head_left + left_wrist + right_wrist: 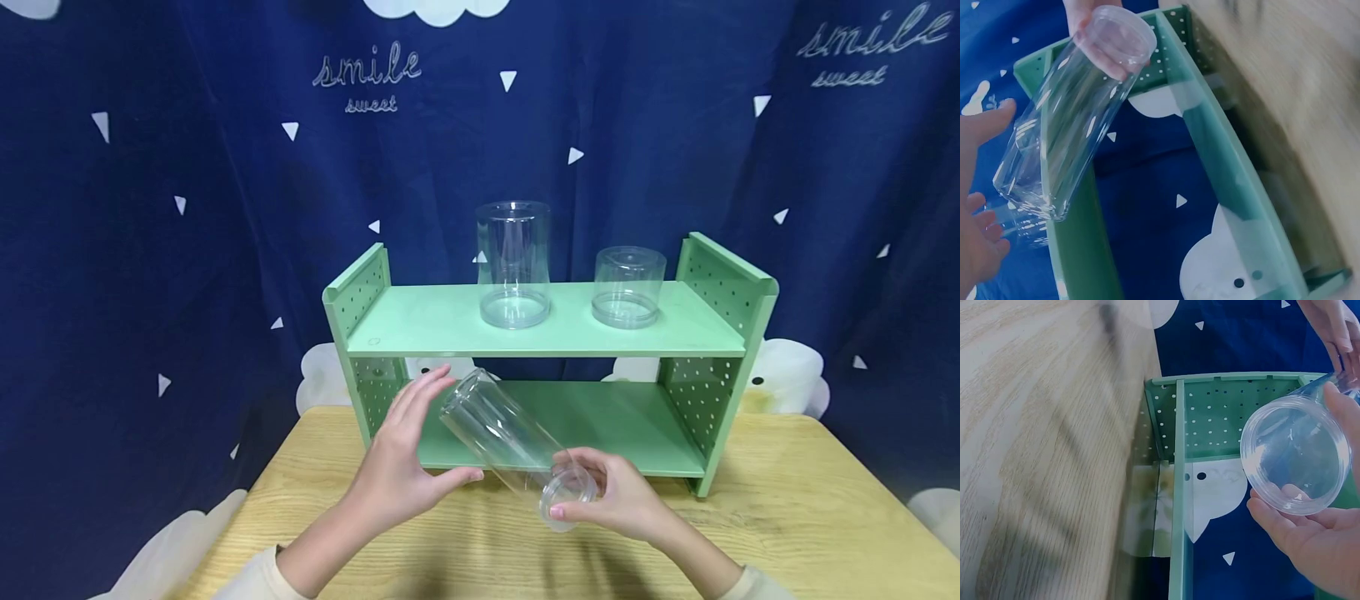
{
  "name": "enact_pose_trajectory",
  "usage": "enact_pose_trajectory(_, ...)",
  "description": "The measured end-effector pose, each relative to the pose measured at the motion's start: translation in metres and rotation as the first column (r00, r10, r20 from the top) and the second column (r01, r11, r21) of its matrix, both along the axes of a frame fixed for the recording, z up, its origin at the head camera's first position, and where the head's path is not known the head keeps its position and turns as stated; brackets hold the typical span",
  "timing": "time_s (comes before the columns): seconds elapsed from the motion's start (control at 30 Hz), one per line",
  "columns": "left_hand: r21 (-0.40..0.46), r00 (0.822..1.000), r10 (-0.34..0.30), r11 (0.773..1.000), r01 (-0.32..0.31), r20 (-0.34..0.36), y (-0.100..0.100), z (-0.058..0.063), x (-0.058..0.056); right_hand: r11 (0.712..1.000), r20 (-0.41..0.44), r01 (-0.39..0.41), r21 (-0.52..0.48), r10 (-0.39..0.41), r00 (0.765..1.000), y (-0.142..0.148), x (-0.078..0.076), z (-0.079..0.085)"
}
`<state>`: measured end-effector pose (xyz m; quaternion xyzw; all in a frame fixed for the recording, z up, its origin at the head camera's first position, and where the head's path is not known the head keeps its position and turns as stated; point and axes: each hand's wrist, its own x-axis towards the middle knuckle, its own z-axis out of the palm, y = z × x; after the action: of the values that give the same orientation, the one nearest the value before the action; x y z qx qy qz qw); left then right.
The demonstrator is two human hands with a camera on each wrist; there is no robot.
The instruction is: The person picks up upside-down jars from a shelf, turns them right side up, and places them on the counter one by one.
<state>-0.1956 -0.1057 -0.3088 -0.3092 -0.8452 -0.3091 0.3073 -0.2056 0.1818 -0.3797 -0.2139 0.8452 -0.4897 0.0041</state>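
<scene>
In the head view a tall clear plastic jar (504,429) hangs tilted in front of the green shelf, its round capped end (1297,456) low on the right. My right hand (626,500) grips that end between thumb and fingers. The left hand (397,471) is held near the jar's upper-left end with thumb and fingers spread apart. In the left wrist view its fingers (988,234) stand apart from the jar wall. Nothing shows inside the see-through jar.
A two-tier green shelf (420,342) with perforated side panels stands on the wooden table (795,500). Its top tier bears a tall clear jar (513,262) and a shorter clear jar (628,287). Behind hangs a dark blue curtain (637,100) with white prints.
</scene>
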Motion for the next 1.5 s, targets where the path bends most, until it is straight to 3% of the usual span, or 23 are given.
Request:
enact_pose_trajectory(0.13,-0.156,0.992,-0.028,0.988,0.009,-0.123,-0.001,0.006,-0.001,1.0,-0.007,-0.003,0.003,0.003,1.0,0.001,-0.002,0.003)
enact_pose_trajectory(0.23,-0.276,0.969,-0.063,0.961,-0.006,-0.238,-0.001,0.009,-0.002,1.0,-0.005,-0.001,0.002,0.001,1.0,0.001,-0.003,0.005)
enact_pose_trajectory(0.33,-0.403,0.92,-0.105,0.913,-0.061,-0.378,0.002,0.009,-0.004,1.0,-0.001,-0.01,-0.005,0.01,1.0,0.001,-0.003,0.004)
enact_pose_trajectory(0.47,-0.527,0.831,-0.168,0.833,-0.169,-0.531,0.01,0.007,-0.006,1.0,-0.008,-0.026,-0.017,0.026,1.0,-0.001,-0.002,0.003)
enact_pose_trajectory(0.57,-0.583,0.798,-0.192,0.78,-0.229,-0.571,0.016,0.004,-0.006,0.999,-0.018,-0.037,-0.025,0.037,0.999,-0.003,-0.002,0.001)
enact_pose_trajectory(0.67,-0.625,0.811,-0.202,0.744,-0.238,-0.549,0.02,0.002,-0.006,0.999,-0.028,-0.045,-0.025,0.044,0.999,-0.004,-0.002,-0.001)
enact_pose_trajectory(0.8,-0.654,0.841,-0.183,0.718,-0.239,-0.509,0.024,0.001,-0.006,0.999,-0.032,-0.045,-0.018,0.044,0.999,-0.006,-0.003,-0.001)
enact_pose_trajectory(0.93,-0.674,0.851,-0.15,0.684,-0.278,-0.503,0.026,-0.002,-0.007,0.999,-0.032,-0.041,-0.007,0.041,0.999,-0.007,-0.003,-0.002)
enact_pose_trajectory(1.1,-0.703,0.846,-0.126,0.626,-0.337,-0.518,0.028,-0.007,-0.008,0.999,-0.027,-0.044,-0.018,0.044,0.999,-0.008,-0.003,-0.003)
enact_pose_trajectory(1.3,-0.724,0.819,-0.106,0.542,-0.428,-0.564,0.033,-0.011,-0.007,0.998,-0.026,-0.058,-0.017,0.057,0.998,-0.012,-0.003,-0.001)
enact_pose_trajectory(1.5,-0.746,0.813,-0.111,0.483,-0.458,-0.572,0.038,-0.014,-0.004,0.997,-0.004,-0.068,-0.019,0.068,0.998,-0.017,-0.001,0.0)
